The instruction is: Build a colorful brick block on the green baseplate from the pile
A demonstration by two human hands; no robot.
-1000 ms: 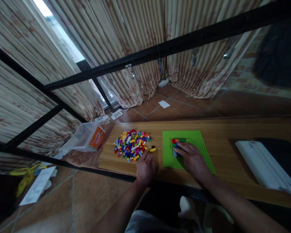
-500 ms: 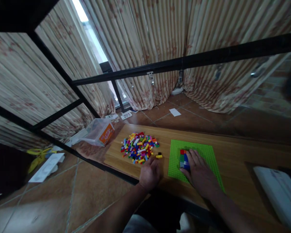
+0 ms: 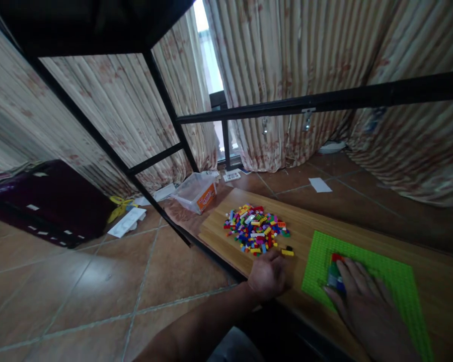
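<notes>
My right hand [image 3: 372, 309] lies over a small block of toy bricks [image 3: 334, 275] on the green baseplate [image 3: 396, 269]. Its fingers are stretched out and cover much of the block; red, green, grey and blue parts show at its left side. On the wooden tabletop, my left hand [image 3: 267, 274] rests curled at the near edge of a heap of mixed coloured bricks [image 3: 254, 229]. Whatever its closed fingers hold is hidden. A yellow brick [image 3: 287, 253] lies just beyond that hand, with a black brick [image 3: 289, 248] beside it.
A clear plastic box [image 3: 191, 193] with an orange label stands past the table's [image 3: 222, 211] left end. A black metal rail [image 3: 324, 103] crosses beyond the table. On the tiled floor are a dark suitcase [image 3: 56, 201], a white tray-like piece [image 3: 127, 222] and a paper sheet [image 3: 319, 185].
The camera view has swung left, so the table appears further right and the suitcase has come into view. My right hand stays over the brick block, and my left hand remains curled by the heap.
</notes>
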